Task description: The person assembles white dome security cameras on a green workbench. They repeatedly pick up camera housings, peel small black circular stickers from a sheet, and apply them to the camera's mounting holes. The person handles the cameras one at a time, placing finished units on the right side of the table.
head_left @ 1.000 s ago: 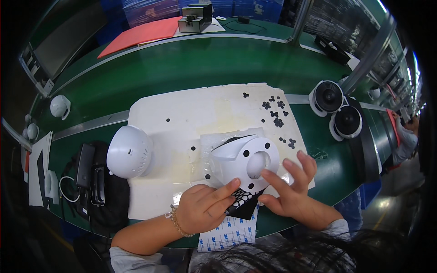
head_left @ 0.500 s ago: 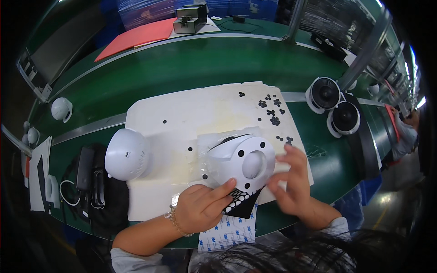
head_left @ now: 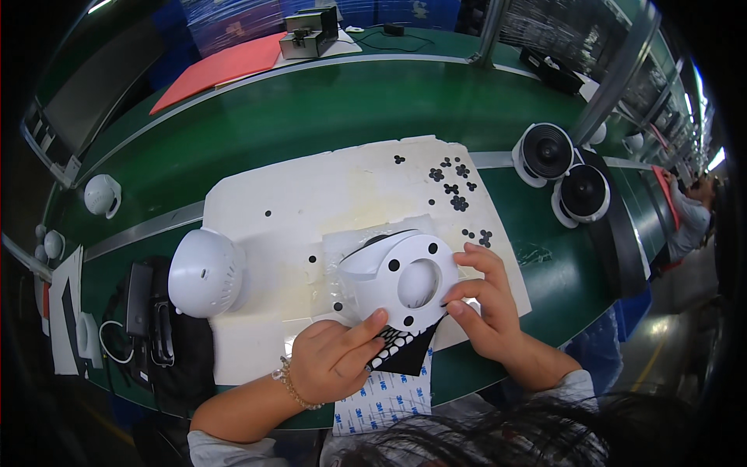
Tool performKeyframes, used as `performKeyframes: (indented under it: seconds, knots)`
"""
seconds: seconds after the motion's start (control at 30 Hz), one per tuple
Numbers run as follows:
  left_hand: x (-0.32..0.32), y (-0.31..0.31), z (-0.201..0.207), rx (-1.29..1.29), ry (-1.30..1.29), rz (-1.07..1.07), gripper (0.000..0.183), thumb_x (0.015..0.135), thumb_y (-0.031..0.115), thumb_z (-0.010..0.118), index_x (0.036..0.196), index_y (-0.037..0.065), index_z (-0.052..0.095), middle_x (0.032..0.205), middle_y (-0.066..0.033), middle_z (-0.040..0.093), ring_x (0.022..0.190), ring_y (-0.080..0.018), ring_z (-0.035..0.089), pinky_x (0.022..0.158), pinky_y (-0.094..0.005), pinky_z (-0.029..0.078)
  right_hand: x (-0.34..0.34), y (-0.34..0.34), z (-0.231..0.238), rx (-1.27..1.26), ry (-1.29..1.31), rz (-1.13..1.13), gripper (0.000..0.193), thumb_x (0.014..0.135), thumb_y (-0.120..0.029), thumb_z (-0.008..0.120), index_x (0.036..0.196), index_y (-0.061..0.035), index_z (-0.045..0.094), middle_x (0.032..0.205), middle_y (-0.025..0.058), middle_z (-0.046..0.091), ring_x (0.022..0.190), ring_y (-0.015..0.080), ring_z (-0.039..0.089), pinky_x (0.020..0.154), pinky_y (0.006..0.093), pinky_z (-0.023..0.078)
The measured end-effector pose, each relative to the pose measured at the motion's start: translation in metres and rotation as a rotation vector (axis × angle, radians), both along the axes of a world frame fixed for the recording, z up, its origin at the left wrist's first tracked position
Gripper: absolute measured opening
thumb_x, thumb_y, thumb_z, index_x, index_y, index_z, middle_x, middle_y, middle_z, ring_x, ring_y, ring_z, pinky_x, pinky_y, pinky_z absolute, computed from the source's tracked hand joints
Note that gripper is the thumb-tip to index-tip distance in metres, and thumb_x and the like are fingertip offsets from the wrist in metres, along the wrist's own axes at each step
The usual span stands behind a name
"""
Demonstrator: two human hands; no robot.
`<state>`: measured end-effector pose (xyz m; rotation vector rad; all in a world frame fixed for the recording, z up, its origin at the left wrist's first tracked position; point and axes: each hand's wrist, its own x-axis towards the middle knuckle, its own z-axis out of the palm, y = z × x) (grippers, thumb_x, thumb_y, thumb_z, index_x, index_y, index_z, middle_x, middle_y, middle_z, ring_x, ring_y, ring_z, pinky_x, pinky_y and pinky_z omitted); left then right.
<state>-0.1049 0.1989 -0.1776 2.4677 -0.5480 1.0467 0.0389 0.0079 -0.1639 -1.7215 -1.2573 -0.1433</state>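
Note:
A white round camera housing [head_left: 401,279] with a central opening and black dots lies on a white foam mat [head_left: 311,202]. My right hand [head_left: 482,303] grips its right rim with thumb and fingers. My left hand [head_left: 334,359] rests at its lower left edge, the index finger pressing on a black sheet of round stickers [head_left: 401,350] that sticks out from under the housing. A white backing paper [head_left: 385,401] lies under the sheet at the table's front edge.
A white dome cover [head_left: 206,272] sits on the mat's left. Black sticker dots [head_left: 455,187] are scattered at the mat's far right. Two black-faced camera units [head_left: 564,171] stand to the right. Black tools and cables [head_left: 144,319] lie left. A red sheet [head_left: 222,66] lies far back.
My right hand has moved in from the lower right and closed on the housing's right rim. The housing has shifted slightly. My left hand stays on the sticker sheet.

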Motion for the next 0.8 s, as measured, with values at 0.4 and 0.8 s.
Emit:
performKeyframes:
  seconds: [0.4, 0.8]
  knots:
    - [0.001, -0.001, 0.0, 0.013, -0.008, 0.001, 0.023, 0.058, -0.001, 0.061, 0.08, 0.001, 0.056, 0.114, -0.0162, 0.055, 0.051, -0.0164, 0.05, 0.048, -0.0274, 0.041, -0.007, -0.007, -0.004, 0.091, 0.139, -0.13, 0.032, 0.074, -0.017, 0.066, 0.103, -0.0083, 0.057, 0.106, 0.0082, 0.053, 0.104, 0.0213, 0.044, 0.086, 0.0356, 0.034]
    - [-0.001, 0.007, -0.002, -0.102, 0.08, -0.114, 0.02, 0.066, 0.004, 0.061, 0.086, 0.001, 0.057, 0.115, -0.0128, 0.054, 0.067, -0.0199, 0.059, 0.055, -0.0299, 0.046, 0.1, 0.064, 0.026, 0.291, 0.79, 0.053, 0.023, 0.083, -0.014, 0.051, 0.099, 0.0021, 0.055, 0.088, 0.0053, 0.058, 0.08, 0.0115, 0.055, 0.07, 0.0244, 0.044]
